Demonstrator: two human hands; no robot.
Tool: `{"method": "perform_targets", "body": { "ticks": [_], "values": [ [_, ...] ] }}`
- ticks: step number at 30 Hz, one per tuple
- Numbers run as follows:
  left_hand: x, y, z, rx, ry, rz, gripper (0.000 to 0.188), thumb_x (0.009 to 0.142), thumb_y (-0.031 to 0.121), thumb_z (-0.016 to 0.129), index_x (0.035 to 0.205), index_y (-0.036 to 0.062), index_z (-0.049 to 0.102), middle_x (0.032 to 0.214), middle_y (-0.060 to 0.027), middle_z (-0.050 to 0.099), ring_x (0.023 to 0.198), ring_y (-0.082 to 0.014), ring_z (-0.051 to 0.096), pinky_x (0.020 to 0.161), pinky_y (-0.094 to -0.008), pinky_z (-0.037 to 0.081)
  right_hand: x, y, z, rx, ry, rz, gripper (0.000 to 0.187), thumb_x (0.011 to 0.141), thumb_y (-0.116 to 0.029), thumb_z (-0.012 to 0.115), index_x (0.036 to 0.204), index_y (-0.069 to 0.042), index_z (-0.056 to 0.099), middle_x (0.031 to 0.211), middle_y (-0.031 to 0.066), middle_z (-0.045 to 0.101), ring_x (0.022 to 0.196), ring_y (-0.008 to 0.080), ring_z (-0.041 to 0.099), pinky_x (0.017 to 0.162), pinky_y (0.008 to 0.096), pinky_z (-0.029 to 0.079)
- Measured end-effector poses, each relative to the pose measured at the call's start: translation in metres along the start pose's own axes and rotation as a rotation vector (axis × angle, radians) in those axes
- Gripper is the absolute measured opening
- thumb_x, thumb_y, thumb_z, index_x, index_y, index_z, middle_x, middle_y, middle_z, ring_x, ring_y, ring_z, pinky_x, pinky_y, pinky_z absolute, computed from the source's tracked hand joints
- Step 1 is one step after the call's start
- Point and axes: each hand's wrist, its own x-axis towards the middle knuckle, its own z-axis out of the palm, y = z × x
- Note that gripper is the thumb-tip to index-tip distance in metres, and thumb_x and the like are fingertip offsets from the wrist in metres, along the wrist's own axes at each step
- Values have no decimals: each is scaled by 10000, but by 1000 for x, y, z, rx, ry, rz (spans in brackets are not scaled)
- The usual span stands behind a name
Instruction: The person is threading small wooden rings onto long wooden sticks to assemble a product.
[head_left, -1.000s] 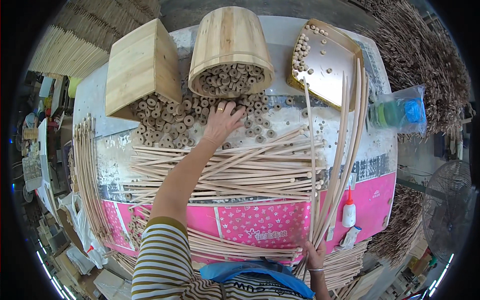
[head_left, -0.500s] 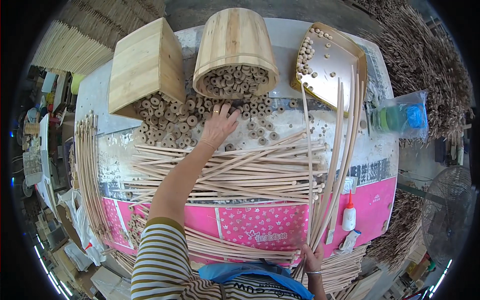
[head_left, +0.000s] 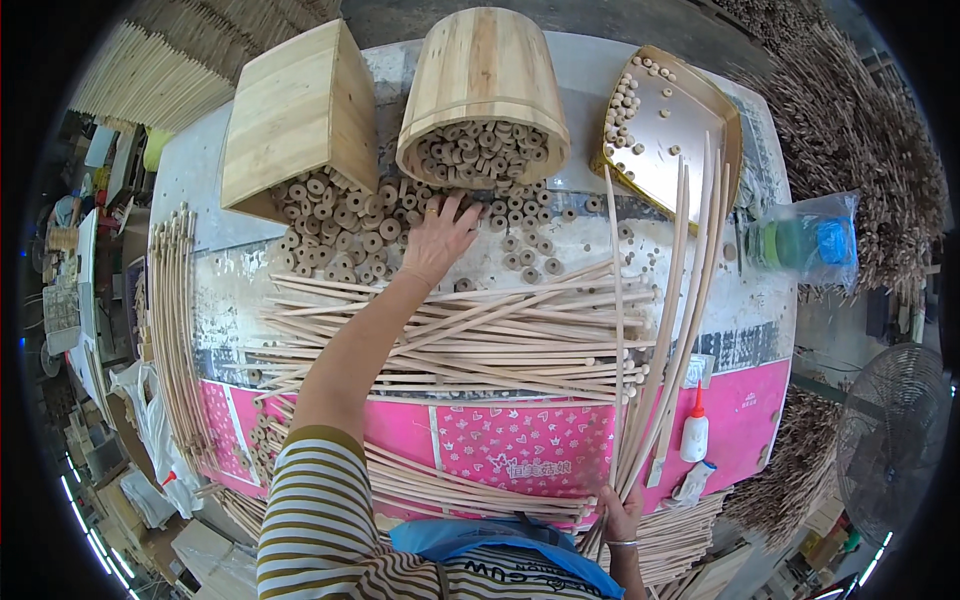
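Note:
My left hand [head_left: 441,238] reaches over a pile of small round wooden discs with centre holes [head_left: 352,215]. Its fingers are apart and bent down into the discs, just below the mouth of a wooden bucket [head_left: 485,65] lying on its side; the fingertips are partly hidden. Close to my body at the lower right, my right hand [head_left: 623,516] is closed round the lower ends of several long thin wooden sticks [head_left: 672,330], which stand up and fan out away from me. Between my hands, more knobbed wooden sticks [head_left: 470,345] lie crosswise in a loose heap.
Left of the bucket stands a tipped wooden box [head_left: 280,110] spilling discs. A shallow tray [head_left: 690,130] holds small wooden beads. A red-tipped glue bottle [head_left: 694,432] stands on the pink table cover [head_left: 745,415]. At the left edge lies a stick bundle [head_left: 175,330]; a floor fan [head_left: 892,430] stands right.
The view has shifted slightly. My left hand stays at the discs below the bucket, its fingers a little further into them. My right hand keeps hold of the sticks.

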Motion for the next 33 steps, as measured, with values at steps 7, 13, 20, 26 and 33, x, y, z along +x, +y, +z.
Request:
{"method": "perform_targets", "body": {
  "ticks": [7,13,20,26,33],
  "values": [
    [-1,-5,1,-52,-37,-43,306,766,284,705,1033,225,568,1139,-60,483,1043,-320,515,609,-376,584,-1,4,-1,-5,-22,9,358,855,-43,636,1196,-27,526,782,8,588,577,68,528,476,204,427],
    [-8,-4,-6,-204,69,-80,269,720,261,741,951,234,607,1119,-14,511,1008,-293,545,615,-388,571,-1,0,6,-31,43,-36,170,868,-43,606,1023,-34,536,658,14,544,483,89,489,430,223,402],
    [-3,-26,-7,-823,69,-385,283,747,195,753,975,96,617,944,-74,605,852,-279,600,669,-361,502,-1,-1,8,-56,19,-40,171,870,-31,596,1033,-25,543,664,14,550,485,88,489,432,224,405],
    [-12,-34,-5,-1082,76,-575,233,803,162,732,963,42,612,862,-49,657,755,-138,614,645,-284,478,-2,5,1,-31,-38,-12,376,854,-37,643,1211,-21,526,774,2,582,564,57,511,465,201,417],
    [-23,-48,-35,-2123,-5,-1051,279,924,298,581,1096,79,563,996,-47,664,855,-155,644,629,-250,472,-15,-2,-2,-14,-57,-32,364,854,-44,648,1198,-21,534,761,-5,580,558,54,503,463,199,406]
  ]
}}
